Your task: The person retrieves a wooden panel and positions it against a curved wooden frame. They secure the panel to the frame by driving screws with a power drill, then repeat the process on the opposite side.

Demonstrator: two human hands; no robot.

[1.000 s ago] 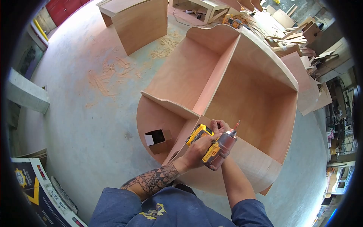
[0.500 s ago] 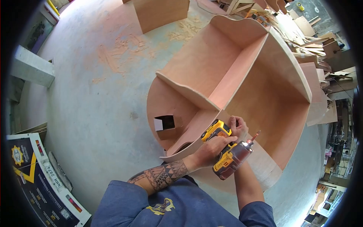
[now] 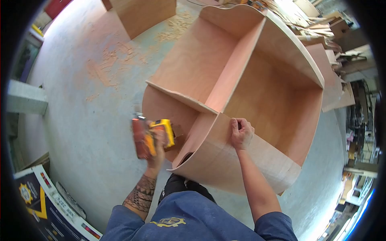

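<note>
A curved plywood cabinet [image 3: 257, 88] with inner dividers lies open on the concrete floor. My right hand [image 3: 240, 133] grips the top edge of its bent front panel [image 3: 225, 160], close to where a divider meets it. My left hand [image 3: 157, 152] holds a yellow and black cordless drill [image 3: 148, 134], blurred, out to the left over the cabinet's low base panel [image 3: 161, 110]. The drill hides most of the small cardboard box [image 3: 177, 131] on that panel.
Sawdust streaks [image 3: 108, 68] mark the floor at upper left. Another plywood box [image 3: 140, 14] stands at the top. Offcuts and boards [image 3: 321, 36] pile up at upper right. A printed poster [image 3: 44, 201] lies at lower left, a concrete block [image 3: 26, 98] at far left.
My left hand has swung the drill away from the front panel's edge, leftward over the base panel. My right hand stays on the panel edge.
</note>
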